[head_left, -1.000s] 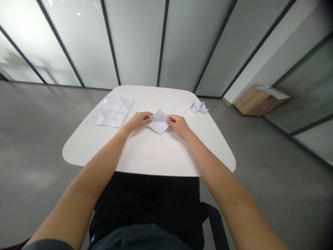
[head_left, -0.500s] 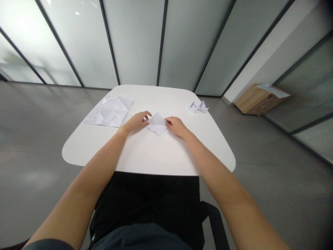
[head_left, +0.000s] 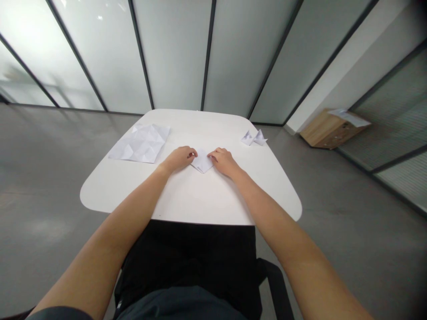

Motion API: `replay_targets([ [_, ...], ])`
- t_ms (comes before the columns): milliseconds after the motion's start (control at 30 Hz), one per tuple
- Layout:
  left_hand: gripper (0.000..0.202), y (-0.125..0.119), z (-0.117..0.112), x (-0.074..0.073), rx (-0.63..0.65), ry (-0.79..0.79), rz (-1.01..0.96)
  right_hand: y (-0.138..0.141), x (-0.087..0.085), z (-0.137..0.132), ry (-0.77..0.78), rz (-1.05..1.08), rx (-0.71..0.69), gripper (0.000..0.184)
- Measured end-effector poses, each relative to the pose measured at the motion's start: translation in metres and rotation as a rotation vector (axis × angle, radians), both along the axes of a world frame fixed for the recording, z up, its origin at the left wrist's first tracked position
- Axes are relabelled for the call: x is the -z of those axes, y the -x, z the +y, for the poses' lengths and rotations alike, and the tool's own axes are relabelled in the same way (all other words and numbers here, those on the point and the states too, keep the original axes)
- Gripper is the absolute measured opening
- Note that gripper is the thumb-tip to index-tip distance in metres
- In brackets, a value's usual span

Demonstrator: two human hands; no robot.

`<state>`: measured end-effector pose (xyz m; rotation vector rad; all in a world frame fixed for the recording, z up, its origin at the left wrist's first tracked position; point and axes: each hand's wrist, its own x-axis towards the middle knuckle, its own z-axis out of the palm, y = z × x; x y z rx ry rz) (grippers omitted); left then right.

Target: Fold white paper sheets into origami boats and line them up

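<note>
Frame centre: we see left hand and right hand curled, fingertips on folded white paper on desk; grip firmness unclear. Uneven pressure could slide paper, skewing crease.

A white surface with rounded corners carries paper only: a large sheet creased all over lies flat toward the far left, a small folded paper point sits mid-surface, and two little paper folds sit together near the far right edge.
</note>
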<state>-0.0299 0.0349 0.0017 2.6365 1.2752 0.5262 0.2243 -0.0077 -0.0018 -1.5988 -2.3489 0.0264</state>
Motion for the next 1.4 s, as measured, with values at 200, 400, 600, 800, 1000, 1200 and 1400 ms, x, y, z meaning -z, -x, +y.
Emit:
replay_targets([
  [200,0.044,-0.014,-0.006,0.003,-0.064,-0.095,0.112,0.01,-0.005,-0.003,0.002,-0.112,0.033,0.044],
  [400,0.048,-0.022,-0.01,0.009,-0.114,-0.161,0.165,0.014,-0.007,-0.004,0.01,-0.172,0.031,0.051],
  [600,0.046,-0.013,-0.002,0.007,-0.015,-0.111,0.146,0.011,-0.008,-0.003,0.013,-0.132,0.022,0.047],
  [800,0.038,0.009,0.003,-0.002,0.081,0.069,-0.067,-0.003,-0.004,0.003,0.011,0.0,-0.037,0.035],
  [1000,0.035,0.02,0.007,-0.006,0.105,0.164,-0.091,-0.018,0.003,0.01,0.019,0.096,-0.071,0.028],
  [1200,0.04,0.027,0.0,-0.015,0.085,0.261,-0.076,-0.027,0.002,0.011,0.069,0.114,-0.105,0.038],
  [1400,0.03,0.028,-0.007,-0.023,0.09,0.295,-0.069,-0.029,-0.002,0.005,0.072,0.087,-0.181,0.03],
])
